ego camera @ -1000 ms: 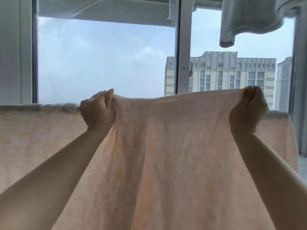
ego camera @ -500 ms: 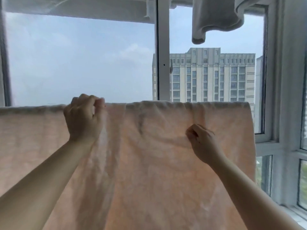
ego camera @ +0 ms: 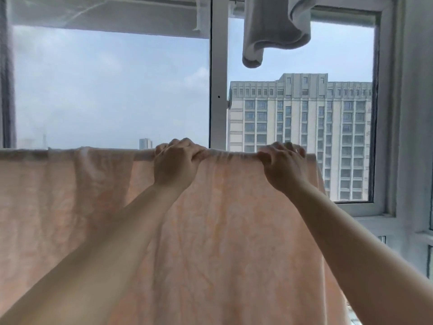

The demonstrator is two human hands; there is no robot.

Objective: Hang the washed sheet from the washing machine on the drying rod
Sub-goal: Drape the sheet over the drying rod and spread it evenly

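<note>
My left hand (ego camera: 175, 163) and right hand (ego camera: 284, 165) both curl over the top fold of the pale peach crinkled fabric sheet (ego camera: 222, 231), gripping it. It drapes the drying rod, hidden underneath, from nine to three o'clock. I judge I'm spreading it. Next I'd ease the bunched folds toward three o'clock.

no readable text, labels, numbers or signs anywhere

Bare left forearm (ego camera: 105, 242) and right forearm (ego camera: 351, 235), unclothed to the wrists, ending in bare left grip (ego camera: 174, 164) and right grip (ego camera: 283, 168)
</note>
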